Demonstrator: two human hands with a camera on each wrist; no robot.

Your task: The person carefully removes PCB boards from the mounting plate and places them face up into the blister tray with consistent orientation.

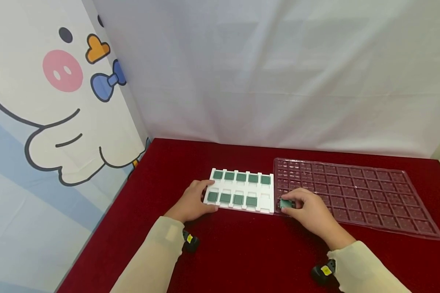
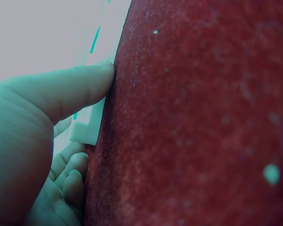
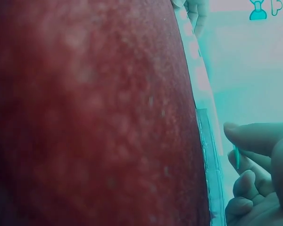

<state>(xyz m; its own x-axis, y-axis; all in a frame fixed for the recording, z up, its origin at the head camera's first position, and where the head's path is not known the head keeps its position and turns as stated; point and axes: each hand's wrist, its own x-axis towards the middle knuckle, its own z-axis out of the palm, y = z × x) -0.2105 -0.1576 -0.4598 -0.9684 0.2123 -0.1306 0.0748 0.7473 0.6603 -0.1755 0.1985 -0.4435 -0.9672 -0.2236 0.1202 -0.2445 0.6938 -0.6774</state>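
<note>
A white foam tray (image 1: 267, 200) lies on the red table, with several green square chips in its pockets; the near right pocket is bare. My left hand (image 1: 195, 201) grips the tray's left end, thumb on its near edge (image 2: 92, 84). To the tray's right lies a clear plastic grid tray (image 1: 355, 195) with many small pockets. My right hand (image 1: 308, 209) rests over that grid tray's near left corner and pinches one green chip (image 1: 286, 203) between thumb and fingers. In the right wrist view the chip (image 3: 237, 157) shows edge-on between the fingertips.
The red cloth table (image 1: 249, 252) runs forward to me. A white curtain (image 1: 278, 73) hangs behind, and a cartoon banner (image 1: 51, 101) stands along the left side. A small black and yellow device sits at each wrist (image 1: 190, 240).
</note>
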